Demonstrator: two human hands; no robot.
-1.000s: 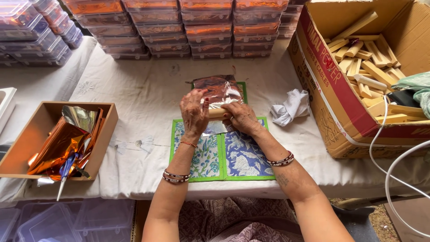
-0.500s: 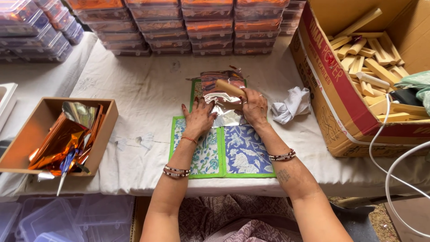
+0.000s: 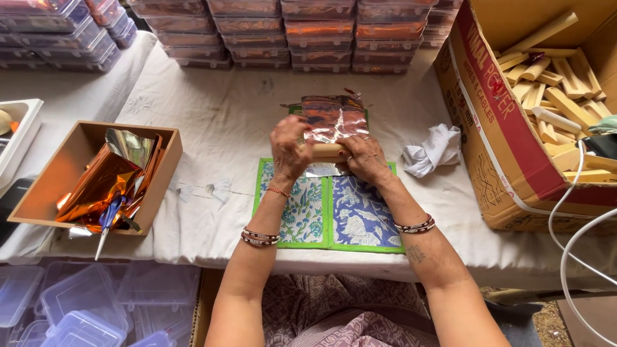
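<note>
Head camera, looking down — I watch the left hand (image 3: 290,146) and the right hand (image 3: 364,159) press together on a pale wooden stick (image 3: 328,150) that lies across a sheet of copper-coloured foil (image 3: 334,118). Each grip is clenched on the stick, fingers curled over its ends. Half a second ago the hands lay flatter and a little higher on the foil; now the sheet's near edge has come up around the wood, so I judge the wrapping is under way. It all sits on a floral mat (image 3: 329,212) on the cloth-covered tabletop (image 3: 212,115) — a white rag (image 3: 436,149) just right, a wooden box of foil scraps (image 3: 96,177) left, a carton of sticks (image 3: 514,128) far right.
</note>
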